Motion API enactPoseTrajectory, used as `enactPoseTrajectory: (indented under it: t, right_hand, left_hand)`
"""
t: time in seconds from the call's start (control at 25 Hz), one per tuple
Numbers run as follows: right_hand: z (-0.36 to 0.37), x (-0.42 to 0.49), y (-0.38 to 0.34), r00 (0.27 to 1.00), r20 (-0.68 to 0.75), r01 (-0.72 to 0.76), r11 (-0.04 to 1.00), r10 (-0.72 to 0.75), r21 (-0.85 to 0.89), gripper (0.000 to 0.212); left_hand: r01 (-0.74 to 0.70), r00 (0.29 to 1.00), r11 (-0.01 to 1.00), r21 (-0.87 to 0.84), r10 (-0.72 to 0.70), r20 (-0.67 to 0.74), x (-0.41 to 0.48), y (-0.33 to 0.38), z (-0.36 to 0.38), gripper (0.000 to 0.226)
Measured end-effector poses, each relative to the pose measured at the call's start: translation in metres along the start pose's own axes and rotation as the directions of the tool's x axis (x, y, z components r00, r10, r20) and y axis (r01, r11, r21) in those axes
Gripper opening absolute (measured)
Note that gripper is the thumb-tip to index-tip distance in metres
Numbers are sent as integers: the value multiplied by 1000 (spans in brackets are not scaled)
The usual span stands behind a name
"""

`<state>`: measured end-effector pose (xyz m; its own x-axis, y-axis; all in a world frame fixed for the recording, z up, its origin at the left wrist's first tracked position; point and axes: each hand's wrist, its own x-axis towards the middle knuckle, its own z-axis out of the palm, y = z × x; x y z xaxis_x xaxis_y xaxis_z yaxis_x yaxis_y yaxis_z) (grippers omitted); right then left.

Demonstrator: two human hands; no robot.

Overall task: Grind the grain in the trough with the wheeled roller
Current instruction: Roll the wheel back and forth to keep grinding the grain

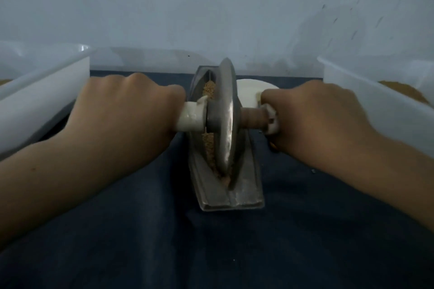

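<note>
Left grip (122, 110) & right grip (312, 115) each curl round a handle end of roller (225, 115), wheel upright btwn them in trough (244, 195) w/ grain (209, 89), white tubs (42, 91) outside both.

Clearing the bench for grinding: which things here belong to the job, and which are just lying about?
In the job: left hand and right hand, each gripping a handle end of the wheeled roller; metal trough; grain in it.
Lying about: left plastic tub; right plastic tub; white round object behind the trough; dark blue cloth underneath.
</note>
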<state>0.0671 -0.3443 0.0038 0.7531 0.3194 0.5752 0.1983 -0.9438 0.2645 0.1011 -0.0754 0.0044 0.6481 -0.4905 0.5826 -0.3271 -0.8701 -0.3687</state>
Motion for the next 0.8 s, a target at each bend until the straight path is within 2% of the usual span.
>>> enactPoseTrajectory:
  t: [0.12, 0.2, 0.24, 0.28, 0.36, 0.44, 0.52, 0.6, 0.64, 0.72, 0.8]
  right_hand:
    - [23, 24, -2, 992, 76, -91, 991, 98, -93, 48]
    - [52, 58, -2, 977, 84, -188, 978, 195, -91, 25]
    - [60, 73, -1, 967, 111, -221, 972, 229, -80, 13]
    - [64, 85, 0, 961, 128, -239, 969, 246, -65, 9]
    - [63, 87, 0, 959, 140, -242, 969, 248, -58, 8]
    - [50, 66, 0, 968, 150, -195, 980, 199, -47, 12]
    - [31, 34, -1, 993, 77, -88, 996, 90, -35, 23]
    - [11, 11, 0, 1000, -7, 0, 1000, 0, 4, 30]
    - [9, 8, 2, 1000, -5, 0, 1000, 0, 6, 31]
    - [20, 16, -2, 993, 72, -92, 994, 96, -55, 34]
    - [43, 44, -4, 974, 96, -197, 978, 203, -72, 21]
  left_hand:
    - [83, 996, 996, 39, -85, 38, 15, 6, 20, 43]
    - [139, 990, 988, 66, -141, 18, 42, 8, 40, 19]
    - [159, 986, 985, 60, -162, 48, 57, 7, 44, 7]
    - [173, 980, 983, 61, -178, 91, 70, 5, 47, 3]
    - [163, 977, 985, 62, -170, 132, 78, 6, 45, 9]
    - [113, 987, 991, 76, -121, 106, 58, 8, 33, 1]
    - [51, 998, 997, 66, -53, 26, 26, 7, 22, 20]
    - [26, 1000, 1000, 5, -26, 5, 7, 2, 9, 32]
    - [21, 1000, 1000, 8, -21, 9, 4, 0, 10, 35]
    - [57, 997, 994, 89, -61, 50, 14, 4, 18, 37]
    - [88, 995, 987, 135, -92, 27, 39, 10, 33, 25]
